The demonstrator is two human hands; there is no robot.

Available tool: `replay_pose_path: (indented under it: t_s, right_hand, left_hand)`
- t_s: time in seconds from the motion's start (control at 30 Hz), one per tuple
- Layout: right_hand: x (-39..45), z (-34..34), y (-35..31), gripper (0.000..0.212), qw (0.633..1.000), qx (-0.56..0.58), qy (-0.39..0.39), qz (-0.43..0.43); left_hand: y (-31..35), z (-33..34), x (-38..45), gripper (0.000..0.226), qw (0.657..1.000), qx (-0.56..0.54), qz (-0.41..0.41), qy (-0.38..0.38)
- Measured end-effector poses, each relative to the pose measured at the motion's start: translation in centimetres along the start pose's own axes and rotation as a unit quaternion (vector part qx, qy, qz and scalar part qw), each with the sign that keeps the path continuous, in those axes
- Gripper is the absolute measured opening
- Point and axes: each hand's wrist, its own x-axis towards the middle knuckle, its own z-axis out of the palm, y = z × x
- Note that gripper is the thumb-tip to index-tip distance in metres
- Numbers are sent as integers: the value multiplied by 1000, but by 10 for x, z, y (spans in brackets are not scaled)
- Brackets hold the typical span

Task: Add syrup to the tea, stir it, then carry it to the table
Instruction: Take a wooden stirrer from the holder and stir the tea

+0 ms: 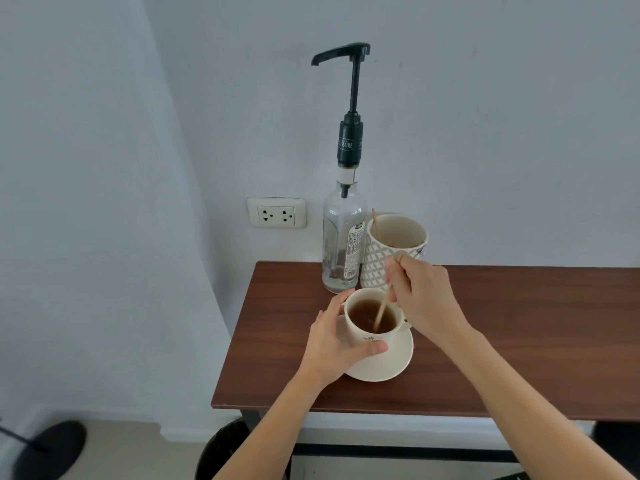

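A cream cup point(370, 337) of brown tea stands on a cream saucer point(394, 362) on the dark wooden table point(519, 341). My left hand point(332, 344) wraps around the cup's left side, thumb on its front. My right hand point(422, 296) pinches a thin wooden stir stick point(382, 311) whose lower end dips into the tea. Behind the cup, against the wall, is a clear glass syrup bottle point(343, 237) with a tall black pump.
A patterned paper cup point(381, 258) with more wooden sticks stands right of the bottle, just behind my right hand. A wall socket point(276, 213) sits to the left. The table's left edge is close to the cup; a dark bin point(225, 448) is below.
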Motion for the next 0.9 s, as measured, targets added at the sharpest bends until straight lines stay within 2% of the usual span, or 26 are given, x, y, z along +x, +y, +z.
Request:
replay_pose_path:
  t_s: [0.07, 0.17, 0.33, 0.47, 0.53, 0.67, 0.77, 0.9]
  right_hand:
    - [-2, 0, -4, 36, 999, 41, -9, 12]
    - [-3, -5, -1, 36, 1000, 15, 22, 12]
    - [-16, -33, -2, 36, 987, 62, 146, -5]
    - [-30, -35, -2, 37, 989, 62, 132, -31]
    - [-34, -37, -3, 37, 984, 58, 164, -39]
    - [-33, -40, -3, 34, 987, 63, 145, -29]
    - [-34, -43, -5, 37, 983, 68, 171, -28]
    - [-37, -45, -4, 39, 984, 70, 163, -22]
  left_hand:
    - [0, 0, 1, 93, 1000, 2, -3, -4]
    - [-1, 0, 0, 92, 1000, -1, -1, -2]
    - [-1, 0, 1, 91, 1000, -1, -1, 4]
    - [-1, -1, 0, 90, 1000, -3, -3, 4]
    - [1, -1, -1, 91, 1000, -6, -1, 6]
    - [0, 0, -2, 89, 1000, -9, -2, 10]
    - [0, 0, -1, 89, 1000, -15, -4, 10]
    - [0, 0, -4, 89, 1000, -11, -4, 9]
